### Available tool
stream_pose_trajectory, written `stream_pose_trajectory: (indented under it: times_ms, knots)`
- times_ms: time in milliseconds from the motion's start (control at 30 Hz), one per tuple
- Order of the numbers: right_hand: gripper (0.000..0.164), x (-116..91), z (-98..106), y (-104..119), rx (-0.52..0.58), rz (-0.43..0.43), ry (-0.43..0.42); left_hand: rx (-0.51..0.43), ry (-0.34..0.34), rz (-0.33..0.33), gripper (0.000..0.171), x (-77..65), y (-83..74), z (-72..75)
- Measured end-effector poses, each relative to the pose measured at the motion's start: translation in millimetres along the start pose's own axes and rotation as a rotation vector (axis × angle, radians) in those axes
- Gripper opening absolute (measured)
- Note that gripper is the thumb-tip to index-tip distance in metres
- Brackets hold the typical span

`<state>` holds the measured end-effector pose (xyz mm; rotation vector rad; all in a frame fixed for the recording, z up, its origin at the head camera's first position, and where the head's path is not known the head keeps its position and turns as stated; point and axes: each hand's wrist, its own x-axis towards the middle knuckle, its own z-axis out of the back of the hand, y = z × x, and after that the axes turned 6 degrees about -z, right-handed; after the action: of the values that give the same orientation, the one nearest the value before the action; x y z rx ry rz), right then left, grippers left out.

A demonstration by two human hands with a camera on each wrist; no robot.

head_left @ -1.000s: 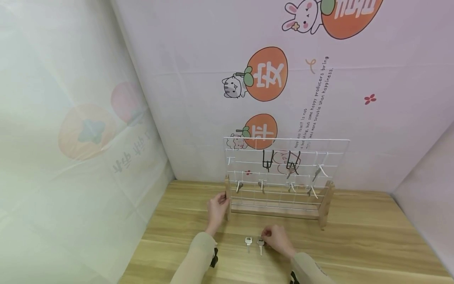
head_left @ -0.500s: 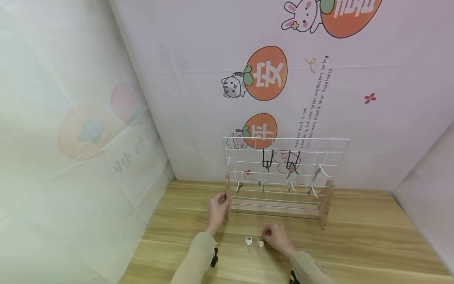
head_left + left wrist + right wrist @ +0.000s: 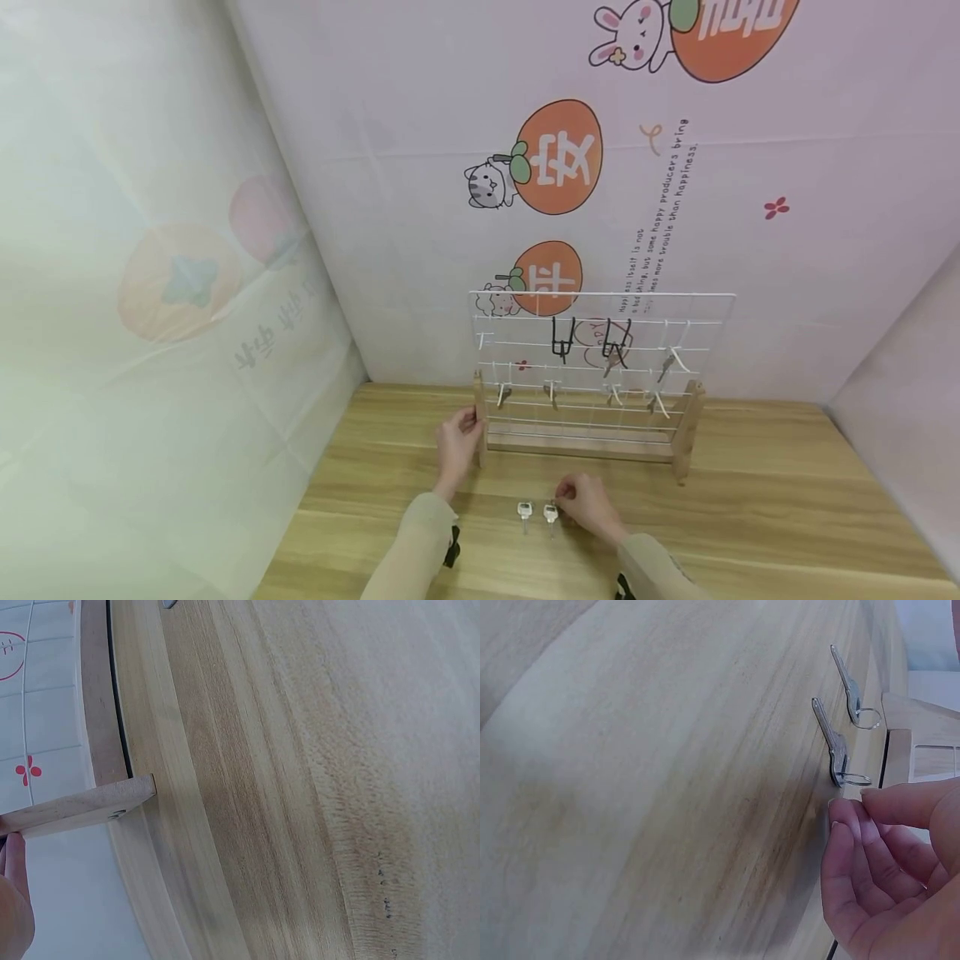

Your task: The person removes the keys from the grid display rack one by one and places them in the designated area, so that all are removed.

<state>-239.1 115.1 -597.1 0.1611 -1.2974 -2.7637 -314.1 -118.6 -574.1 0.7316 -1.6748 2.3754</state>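
Note:
My left hand (image 3: 456,440) grips the left wooden post (image 3: 480,442) of a white wire grid rack (image 3: 585,429); in the left wrist view its fingers lie against that post (image 3: 82,806). Two silver keys with small rings lie on the table in front of the rack: a left key (image 3: 524,510) and a right key (image 3: 551,512). Beside the right key is my right hand (image 3: 588,504). Seen from the right wrist, the bent fingers of this hand (image 3: 892,870) come right up to the ring of the nearer key (image 3: 832,746), thumb and fingertips slightly apart.
Black hooks (image 3: 562,337) and white hooks (image 3: 678,358) project from the grid, with keys on several of them. A right wooden post (image 3: 687,433) carries the rack's other end. Printed cloth walls (image 3: 420,250) stand behind and beside the wooden table (image 3: 787,483).
Both hands stay in nearly the same place. Compared with a second ago, the right key's blade looks paler and slightly shorter. The head view has shifted slightly.

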Motion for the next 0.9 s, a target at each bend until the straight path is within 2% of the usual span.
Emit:
stream_pose_trajectory:
  times_ms: [333,767,900]
  knots:
    - [0.007,-7.7,10.5,3.9,0.005,0.013,-0.007,-0.009,0.010,0.014,0.020,0.2,-1.9,0.2]
    - [0.008,-13.9,30.1,15.1,-0.030,0.013,-0.094,-0.016,0.014,0.020,0.022,-0.5,-1.7,1.4]
    - [0.006,-15.9,37.1,22.7,-0.011,0.012,-0.116,-0.005,0.013,0.015,0.022,-0.5,-1.1,1.3]
